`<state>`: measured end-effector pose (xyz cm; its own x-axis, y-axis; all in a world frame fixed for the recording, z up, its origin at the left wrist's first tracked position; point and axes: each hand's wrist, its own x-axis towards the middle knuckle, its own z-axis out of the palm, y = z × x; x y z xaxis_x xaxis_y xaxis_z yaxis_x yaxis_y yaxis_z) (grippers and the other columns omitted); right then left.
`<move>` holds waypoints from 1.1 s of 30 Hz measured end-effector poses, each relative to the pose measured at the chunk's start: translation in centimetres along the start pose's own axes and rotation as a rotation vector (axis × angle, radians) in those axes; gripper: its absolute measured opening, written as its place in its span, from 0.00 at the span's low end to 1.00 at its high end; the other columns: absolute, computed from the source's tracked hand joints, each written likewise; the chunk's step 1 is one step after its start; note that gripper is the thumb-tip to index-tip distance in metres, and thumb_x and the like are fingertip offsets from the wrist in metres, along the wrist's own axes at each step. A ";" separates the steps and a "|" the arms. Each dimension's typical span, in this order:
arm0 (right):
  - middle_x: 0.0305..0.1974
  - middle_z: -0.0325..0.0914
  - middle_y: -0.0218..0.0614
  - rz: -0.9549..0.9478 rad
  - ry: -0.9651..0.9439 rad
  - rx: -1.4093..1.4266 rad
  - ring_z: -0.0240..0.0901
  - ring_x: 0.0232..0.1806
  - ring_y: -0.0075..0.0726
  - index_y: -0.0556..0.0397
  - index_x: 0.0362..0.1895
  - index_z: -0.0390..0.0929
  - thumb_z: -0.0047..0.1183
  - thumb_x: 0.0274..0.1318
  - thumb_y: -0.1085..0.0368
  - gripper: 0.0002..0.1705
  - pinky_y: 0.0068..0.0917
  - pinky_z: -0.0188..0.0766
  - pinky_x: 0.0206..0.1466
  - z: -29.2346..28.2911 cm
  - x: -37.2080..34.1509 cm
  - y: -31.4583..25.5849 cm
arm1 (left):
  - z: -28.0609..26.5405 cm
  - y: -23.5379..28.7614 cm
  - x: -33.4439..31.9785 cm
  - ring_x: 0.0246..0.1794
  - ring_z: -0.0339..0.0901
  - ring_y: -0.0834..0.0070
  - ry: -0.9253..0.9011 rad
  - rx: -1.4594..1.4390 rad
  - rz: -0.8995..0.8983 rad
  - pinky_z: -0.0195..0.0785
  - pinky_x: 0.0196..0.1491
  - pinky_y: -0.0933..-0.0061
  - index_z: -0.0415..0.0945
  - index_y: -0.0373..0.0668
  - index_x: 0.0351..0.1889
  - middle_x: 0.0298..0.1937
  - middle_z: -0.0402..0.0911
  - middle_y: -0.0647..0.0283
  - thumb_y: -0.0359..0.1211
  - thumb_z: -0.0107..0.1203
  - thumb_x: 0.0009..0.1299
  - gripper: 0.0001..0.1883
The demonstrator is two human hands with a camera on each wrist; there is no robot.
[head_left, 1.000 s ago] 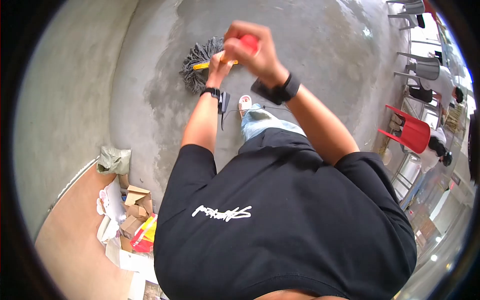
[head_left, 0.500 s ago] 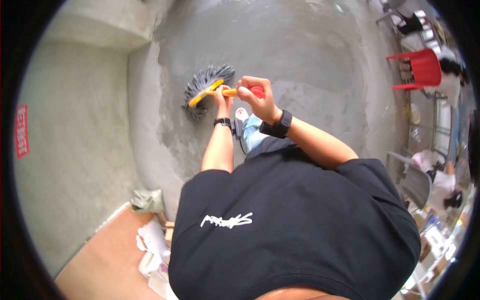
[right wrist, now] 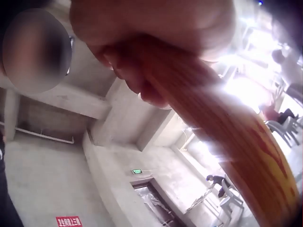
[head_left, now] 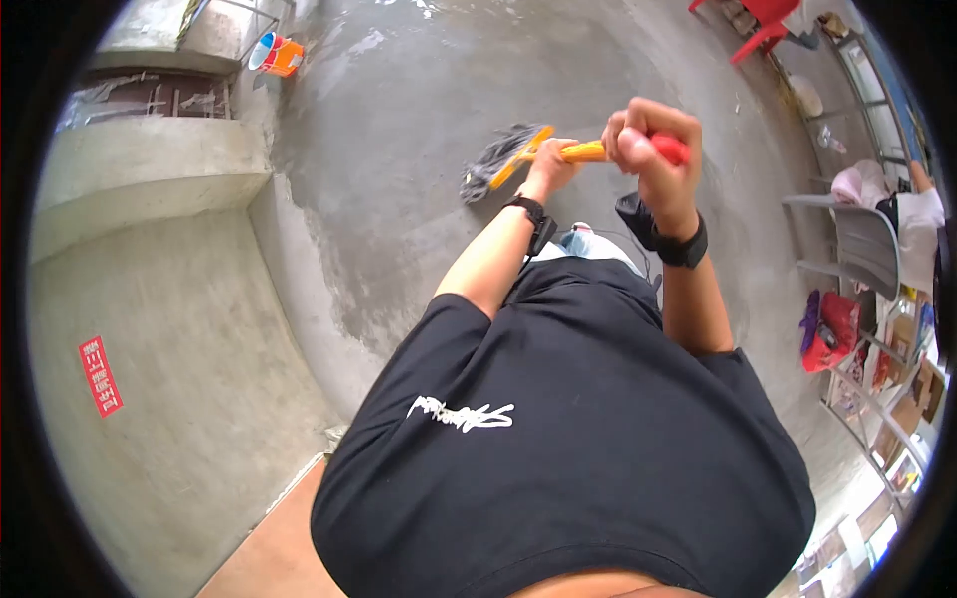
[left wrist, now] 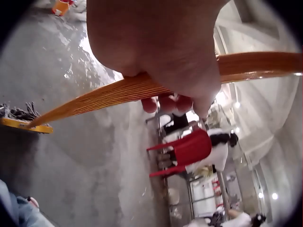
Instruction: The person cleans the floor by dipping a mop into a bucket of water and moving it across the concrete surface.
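Observation:
A mop with grey strands (head_left: 495, 159) and a yellow crossbar (head_left: 520, 157) lies on the concrete floor, its orange-yellow handle (head_left: 584, 151) rising toward the person. My left hand (head_left: 550, 169) grips the handle just above the crossbar in the head view; in the left wrist view that hand (left wrist: 156, 42) wraps round the wood-grained shaft (left wrist: 99, 98). At the red-capped top end (head_left: 670, 149), my right hand (head_left: 658, 164) is curled round the handle. The right wrist view has the right hand (right wrist: 156, 28) closed about the shaft (right wrist: 218, 118).
An orange and blue bucket (head_left: 278, 55) stands at the upper left. A wall with a red sign (head_left: 101, 376) is on the left. Along the right are a grey chair (head_left: 865, 244), a red chair (head_left: 763, 25), a red bag (head_left: 835, 329), metal racks and seated people.
The view has turned, bringing the bucket into sight. Both hands and the mop appear farther right in the head view, still gripped; the mop head's angle has changed.

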<state>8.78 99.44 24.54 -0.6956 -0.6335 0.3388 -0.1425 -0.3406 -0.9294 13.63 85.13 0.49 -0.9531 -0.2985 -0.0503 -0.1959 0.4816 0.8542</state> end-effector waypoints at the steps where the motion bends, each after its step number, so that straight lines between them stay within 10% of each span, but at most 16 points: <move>1: 0.12 0.57 0.31 -0.024 0.010 -0.046 0.53 0.14 0.24 0.54 0.13 0.55 0.43 0.41 0.70 0.12 0.22 0.50 0.20 -0.1 -1.4 -0.8 | 2.0 -0.2 0.1 0.29 0.76 0.56 -0.012 -0.057 0.132 0.67 0.30 0.64 0.76 0.41 0.24 0.25 0.77 0.51 0.32 0.58 0.51 0.06; 9: 0.12 0.59 0.34 -0.036 0.274 -0.352 0.58 0.15 0.29 0.56 0.12 0.58 0.44 0.33 0.72 0.08 0.23 0.56 0.21 -5.3 -10.9 -3.9 | 17.6 0.1 1.0 0.29 0.75 0.59 -0.524 -0.829 -0.110 0.68 0.34 0.65 0.74 0.40 0.19 0.23 0.75 0.56 0.40 0.63 0.55 0.14; 12: 0.12 0.60 0.34 -0.013 0.443 -0.372 0.57 0.15 0.29 0.56 0.12 0.58 0.44 0.34 0.71 0.09 0.23 0.55 0.21 -5.4 -13.0 -4.9 | 14.7 7.3 -0.5 0.29 0.75 0.57 -0.541 -0.093 0.356 0.68 0.34 0.64 0.75 0.41 0.20 0.23 0.76 0.56 0.38 0.62 0.55 0.12; 16: 0.12 0.60 0.32 -0.075 0.707 -0.312 0.54 0.14 0.24 0.54 0.13 0.57 0.40 0.40 0.71 0.09 0.23 0.52 0.19 -6.5 -16.3 -4.3 | 16.7 8.3 -1.4 0.30 0.76 0.56 -0.688 -0.036 0.481 0.68 0.34 0.63 0.76 0.42 0.21 0.25 0.78 0.55 0.36 0.60 0.55 0.09; 24: 0.10 0.56 0.29 -0.303 1.192 -0.165 0.51 0.12 0.23 0.51 0.15 0.55 0.38 0.51 0.67 0.13 0.26 0.56 0.20 -10.6 -26.8 -1.8 | 23.1 8.4 -4.8 0.37 0.77 0.58 -1.096 0.302 0.367 0.72 0.44 0.62 0.81 0.50 0.35 0.33 0.81 0.56 0.41 0.58 0.55 0.12; 33: 0.09 0.50 0.25 -0.166 1.226 -0.072 0.47 0.11 0.25 0.46 0.16 0.55 0.39 0.47 0.60 0.12 0.31 0.58 0.22 -16.0 -26.8 -2.8 | 22.7 10.4 -5.1 0.37 0.78 0.55 -0.877 0.393 0.153 0.72 0.44 0.61 0.81 0.46 0.36 0.33 0.80 0.52 0.39 0.57 0.52 0.15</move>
<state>16.57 128.55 15.71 -0.8596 0.4945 0.1286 -0.3032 -0.2912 -0.9073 11.24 110.33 -2.09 -0.7771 0.4332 -0.4565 0.0330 0.7524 0.6578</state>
